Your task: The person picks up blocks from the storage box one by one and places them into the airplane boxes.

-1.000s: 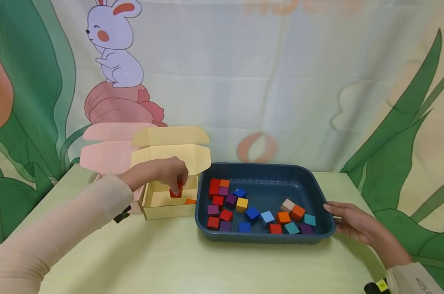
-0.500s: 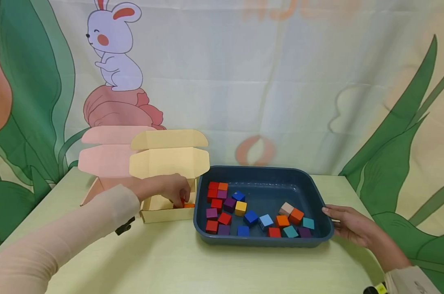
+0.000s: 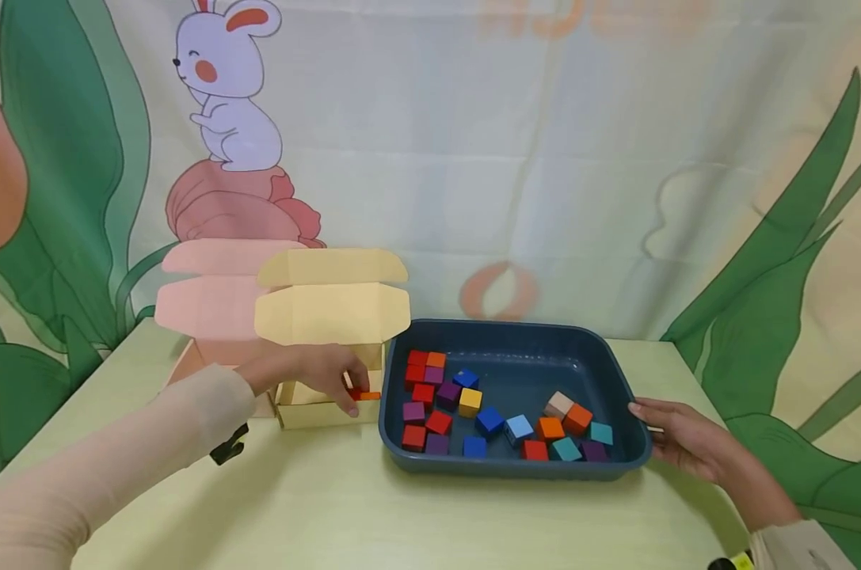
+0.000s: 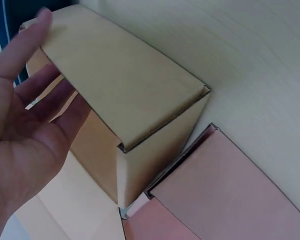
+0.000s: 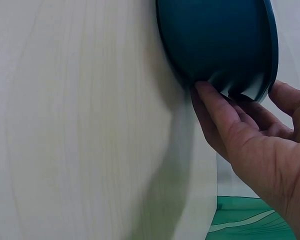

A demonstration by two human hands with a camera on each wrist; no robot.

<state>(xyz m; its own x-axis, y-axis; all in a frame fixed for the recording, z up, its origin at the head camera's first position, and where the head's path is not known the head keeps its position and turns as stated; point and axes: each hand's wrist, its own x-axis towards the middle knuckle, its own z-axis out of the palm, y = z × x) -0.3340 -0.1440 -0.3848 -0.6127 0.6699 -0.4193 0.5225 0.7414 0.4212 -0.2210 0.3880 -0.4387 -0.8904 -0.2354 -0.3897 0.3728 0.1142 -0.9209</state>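
Observation:
My left hand is down in the open cream cardboard box. In the left wrist view its fingers reach inside the front wall while the thumb stands apart, over the wall's top edge. A red cube shows by the fingertips, beside an orange piece in the box. At the far side, my right hand grips the right end of the dark blue tray, thumb at the rim and fingers beneath it. Coloured cubes lie in the tray, among them a yellow cube and a light blue cube.
A pink cardboard box with its lid raised stands left of the cream box, partly behind my left arm. The tray sits against the cream box's right side. A printed cloth with a rabbit hangs behind the pale table.
My left hand has lowered the red cube into the cream box, and its fingers have loosened from it. The right hand stays on the tray's end.

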